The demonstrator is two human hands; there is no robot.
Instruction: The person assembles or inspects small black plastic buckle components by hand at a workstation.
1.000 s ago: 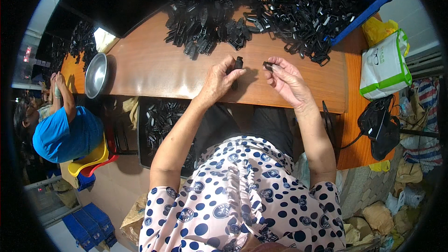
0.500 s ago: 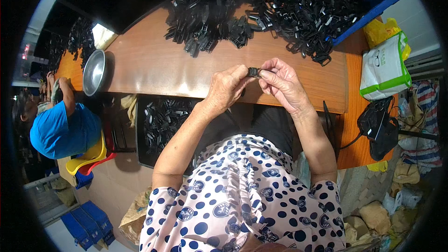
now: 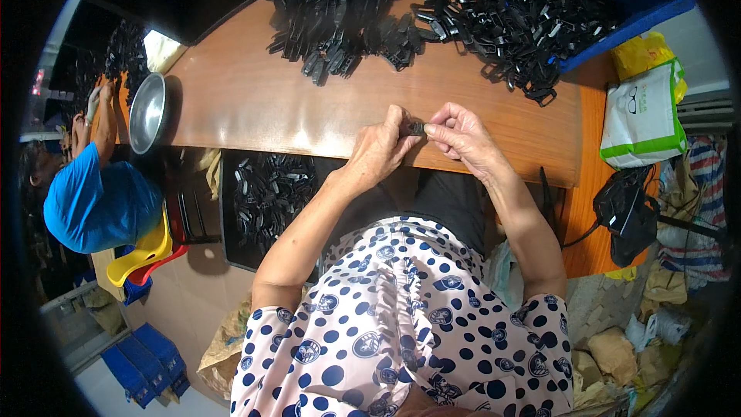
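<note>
Near the front edge of the wooden table [image 3: 255, 100], my left hand [image 3: 374, 145] and my right hand [image 3: 465, 141] meet over a small black plastic buckle [image 3: 417, 129]. My left fingers are closed round its left end. The right thumb and forefinger pinch its other end. Fingers cover much of the buckle, so I cannot tell whether its parts are fully joined. Beyond my hands lie a left pile of black plastic buckle parts [image 3: 328, 38] and a larger, looser pile of black buckle parts [image 3: 517, 23] to the right.
A metal bowl [image 3: 148, 113] sits at the left table edge, a blue bin [image 3: 633, 31] at the far right. Below the table is a black tray of parts [image 3: 266, 201]. A white-green bag [image 3: 644, 120] stands right. At left, a person in blue [image 3: 100, 201] works.
My hands have come slightly nearer my body, and the buckle is now more covered by my fingers. The person in blue has stretched an arm farther over the table. The view has shifted slightly.
</note>
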